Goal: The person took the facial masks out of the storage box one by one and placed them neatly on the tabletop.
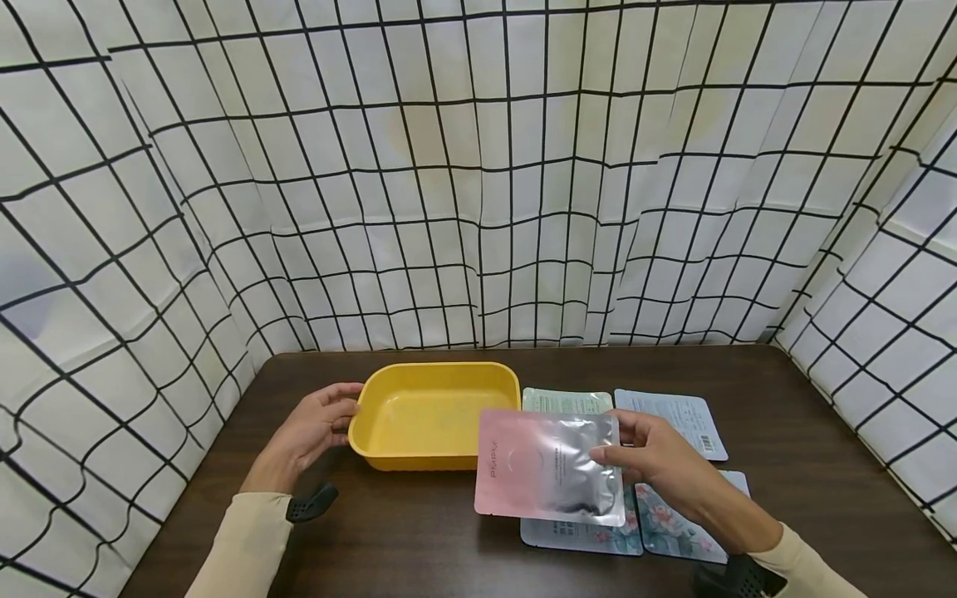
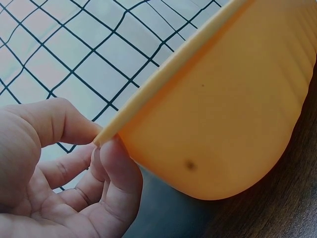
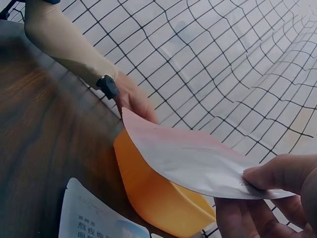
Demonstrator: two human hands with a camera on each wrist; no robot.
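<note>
My left hand (image 1: 316, 428) pinches the left rim of a yellow plastic basin (image 1: 434, 462) between thumb and fingers, and the left wrist view shows that rim caught at the fingertips. My right hand (image 1: 661, 461) holds a pink and silver face mask packet (image 1: 523, 465) by its right edge, thumb on top and fingers beneath. This packet is held above the table, its left part overlapping the basin's front right corner in the head view. Below it lie two floral packets (image 1: 583, 536), the left one partly covered.
Behind the held packet lies a pale green packet (image 1: 566, 401). To its right is a light blue packet (image 1: 673, 415). All rest on a dark wooden table (image 1: 419, 540). White curtains with a black grid (image 1: 478, 208) enclose the table at the back and sides.
</note>
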